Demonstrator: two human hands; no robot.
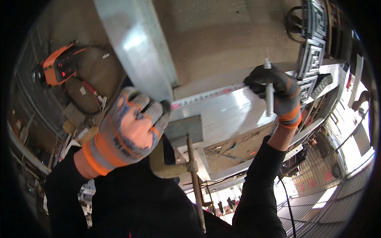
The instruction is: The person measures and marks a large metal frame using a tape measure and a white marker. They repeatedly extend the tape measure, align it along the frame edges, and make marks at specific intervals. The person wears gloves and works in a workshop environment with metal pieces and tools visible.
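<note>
My left hand (pixel 131 128), in a grey and orange work glove, is curled at the lower end of an upright galvanized metal beam (pixel 140 44). A tape measure's blade (pixel 208 95) runs from its fingertips along a flat metal bar (pixel 220 110) toward my right hand (pixel 275 86). That hand, also gloved, grips a white marker (pixel 269 101) and is by the tape's far end; whether it also holds the tape is hidden. Below the bar, a C-clamp (pixel 169 169) with a long threaded screw (pixel 195 184) has its screw tip at a grey metal plate (pixel 190 128).
An orange machine (pixel 55 65), possibly a welder, stands at left with a cable and a red-handled clamp (pixel 90 87) on the floor. Ornamental metal panels (pixel 314 56) line the right. Cardboard pieces (pixel 86 132) lie at left. Below the bar, a frame opening (pixel 229 148) shows the floor.
</note>
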